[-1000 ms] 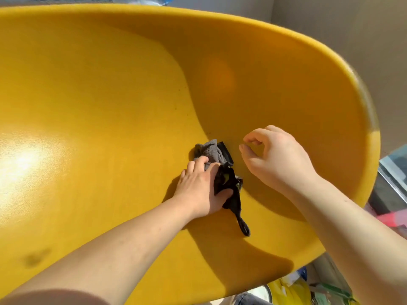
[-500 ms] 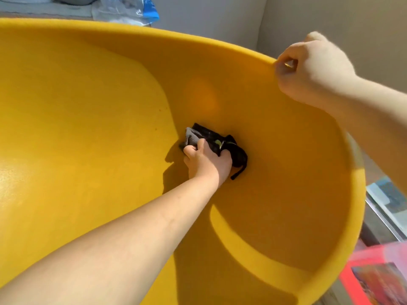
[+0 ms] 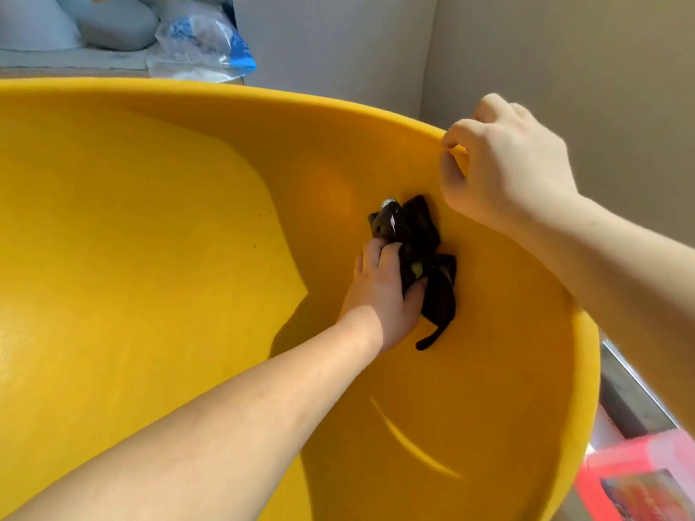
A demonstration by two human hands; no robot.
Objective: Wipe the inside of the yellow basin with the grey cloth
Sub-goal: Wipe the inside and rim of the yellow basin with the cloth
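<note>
A large yellow basin [image 3: 150, 257] fills most of the head view, tilted toward me. My left hand [image 3: 383, 291] reaches deep inside and presses a crumpled dark grey cloth [image 3: 425, 253] against the shaded right inner wall. A thin loop of the cloth dangles below the hand. My right hand [image 3: 504, 167] grips the basin's rim at the upper right, fingers curled over the edge.
Behind the basin, at the top left, lie a clear plastic bag with blue print [image 3: 203, 43] and pale rounded objects [image 3: 113, 24]. Beige walls meet in a corner behind the rim. A pink box [image 3: 647, 479] sits at the lower right, beside a grey ledge.
My right hand left the inside of the basin and took hold of the rim. My left hand slid the cloth from the floor up onto the right wall. The view tilted up.
</note>
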